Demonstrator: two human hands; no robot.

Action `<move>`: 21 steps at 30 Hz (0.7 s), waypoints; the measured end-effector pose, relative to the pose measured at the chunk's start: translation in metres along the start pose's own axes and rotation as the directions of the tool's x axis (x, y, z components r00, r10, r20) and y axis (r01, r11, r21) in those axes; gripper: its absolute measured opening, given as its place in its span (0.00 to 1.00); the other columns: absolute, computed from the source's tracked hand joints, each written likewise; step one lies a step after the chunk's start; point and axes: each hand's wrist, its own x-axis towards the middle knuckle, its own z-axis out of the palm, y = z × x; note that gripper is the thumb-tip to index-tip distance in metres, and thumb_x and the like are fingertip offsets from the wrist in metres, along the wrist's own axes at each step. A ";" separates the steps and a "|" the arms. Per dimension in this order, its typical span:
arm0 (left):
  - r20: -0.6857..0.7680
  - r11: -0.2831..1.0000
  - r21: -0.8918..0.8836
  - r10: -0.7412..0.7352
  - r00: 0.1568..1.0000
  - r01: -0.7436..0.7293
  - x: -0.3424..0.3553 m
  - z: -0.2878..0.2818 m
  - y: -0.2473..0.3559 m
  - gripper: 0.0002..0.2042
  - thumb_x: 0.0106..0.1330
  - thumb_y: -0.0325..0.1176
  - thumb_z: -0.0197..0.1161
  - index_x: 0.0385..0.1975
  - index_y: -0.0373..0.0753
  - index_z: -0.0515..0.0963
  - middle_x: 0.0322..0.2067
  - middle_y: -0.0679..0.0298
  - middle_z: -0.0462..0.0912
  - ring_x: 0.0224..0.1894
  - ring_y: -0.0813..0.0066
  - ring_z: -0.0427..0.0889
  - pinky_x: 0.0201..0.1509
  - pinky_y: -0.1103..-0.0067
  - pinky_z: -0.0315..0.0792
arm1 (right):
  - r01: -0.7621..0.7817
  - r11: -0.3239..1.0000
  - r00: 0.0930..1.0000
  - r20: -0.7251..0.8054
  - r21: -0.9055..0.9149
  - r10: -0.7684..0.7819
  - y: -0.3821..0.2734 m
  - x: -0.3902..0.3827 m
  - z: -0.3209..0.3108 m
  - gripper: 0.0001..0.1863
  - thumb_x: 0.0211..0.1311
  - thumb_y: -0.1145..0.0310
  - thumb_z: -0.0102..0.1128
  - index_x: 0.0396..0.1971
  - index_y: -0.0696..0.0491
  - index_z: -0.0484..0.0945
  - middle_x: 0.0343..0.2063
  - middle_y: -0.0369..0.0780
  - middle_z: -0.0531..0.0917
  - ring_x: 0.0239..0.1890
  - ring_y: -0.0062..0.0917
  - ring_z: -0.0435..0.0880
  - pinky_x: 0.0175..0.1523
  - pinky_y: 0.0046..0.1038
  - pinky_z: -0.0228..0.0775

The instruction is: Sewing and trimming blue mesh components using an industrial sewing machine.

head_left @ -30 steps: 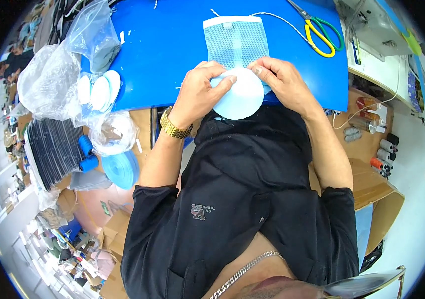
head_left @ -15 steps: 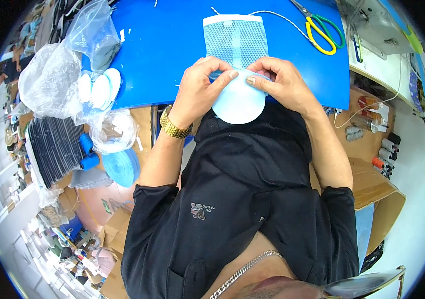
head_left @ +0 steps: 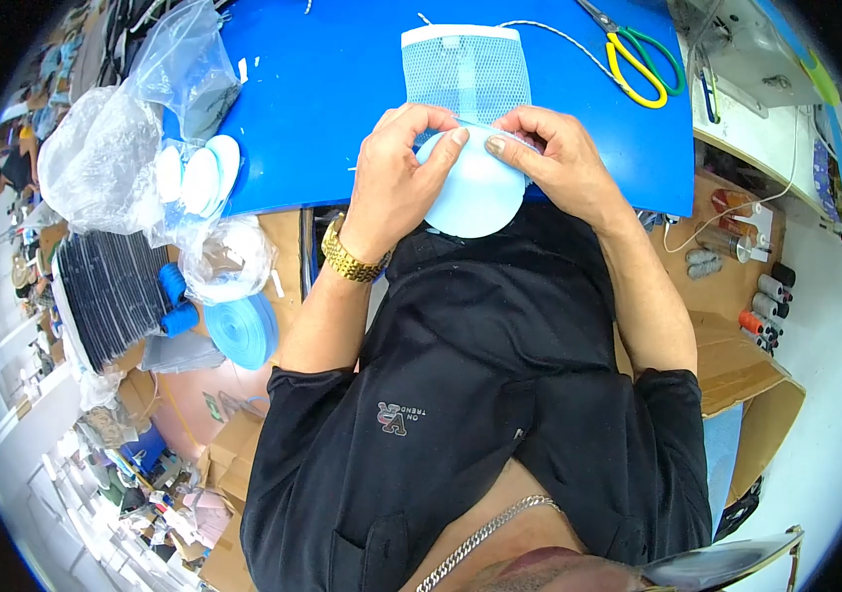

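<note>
In the head view, the left hand (head_left: 401,178) and the right hand (head_left: 567,168) meet from either side over a light blue round piece (head_left: 477,192) at the near edge of a blue table (head_left: 322,109), the thumbs close together but apart. The left hand pinches the upper left edge of the round piece between thumb and bent forefinger; the right hand pinches the upper right edge the same way, its thumb lying on the pale surface. The other fingers of both hands are curled, and what they touch underneath cannot be told. The round piece hangs toward the person, its lower part past the table edge and over the black clothing (head_left: 485,326). Just beyond the fingers, a light blue mesh piece (head_left: 428,74) lies on the table, with a white band (head_left: 460,36) along its far end; it runs up to the far edge of the round piece, though the fingers hide much of where they meet. A thin cord (head_left: 569,37) trails from near the band toward scissors (head_left: 658,99) with one yellow and one green handle, lying at the right of the table. A gold-coloured watch (head_left: 350,257) circles the left wrist. At the table's left, pale oval pieces (head_left: 202,183) lie beside clear plastic bags (head_left: 95,163); below them are a blue coiled strip (head_left: 240,331) and blue thread spools (head_left: 180,319).
</note>
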 end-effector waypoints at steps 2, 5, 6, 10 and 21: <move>0.005 1.000 0.011 -0.024 1.000 0.024 0.000 -0.001 0.002 0.07 0.59 0.32 0.67 0.31 0.36 0.79 0.31 0.59 0.82 0.33 0.67 0.78 0.33 0.75 0.71 | 0.007 1.000 1.000 -0.001 0.003 -0.007 0.000 0.000 -0.001 0.15 0.59 0.60 0.64 0.33 0.59 0.82 0.23 0.39 0.81 0.25 0.20 0.75 0.31 0.24 0.66; -0.009 0.999 0.032 -0.040 0.999 0.040 0.000 0.000 0.003 0.07 0.58 0.32 0.67 0.29 0.36 0.78 0.29 0.60 0.82 0.26 0.70 0.76 0.26 0.76 0.69 | 0.017 1.000 1.000 -0.010 0.013 -0.017 0.001 -0.001 0.000 0.15 0.59 0.60 0.64 0.32 0.59 0.82 0.23 0.39 0.81 0.25 0.20 0.75 0.31 0.24 0.66; -0.028 0.999 0.044 -0.032 0.999 0.033 -0.001 0.000 0.003 0.07 0.58 0.32 0.67 0.28 0.36 0.78 0.27 0.61 0.81 0.22 0.72 0.74 0.24 0.77 0.68 | 0.021 1.000 1.000 -0.017 0.020 -0.021 0.002 -0.002 0.001 0.15 0.58 0.61 0.64 0.32 0.60 0.82 0.23 0.39 0.81 0.25 0.20 0.76 0.31 0.24 0.66; -0.050 0.999 0.052 0.007 0.999 -0.005 0.000 0.001 0.003 0.08 0.58 0.32 0.67 0.27 0.36 0.77 0.24 0.62 0.81 0.19 0.74 0.73 0.23 0.78 0.67 | 0.036 0.999 0.999 -0.031 0.024 -0.035 0.001 -0.003 0.002 0.15 0.58 0.61 0.64 0.32 0.60 0.82 0.23 0.39 0.81 0.26 0.21 0.77 0.31 0.25 0.67; -0.066 0.998 0.031 -0.049 0.997 0.051 0.001 0.000 0.007 0.08 0.56 0.32 0.69 0.26 0.36 0.77 0.21 0.61 0.80 0.20 0.76 0.76 0.24 0.79 0.68 | 0.035 0.997 0.999 -0.030 0.075 -0.033 0.003 -0.002 0.002 0.14 0.58 0.62 0.65 0.30 0.60 0.82 0.23 0.39 0.82 0.26 0.19 0.77 0.31 0.24 0.67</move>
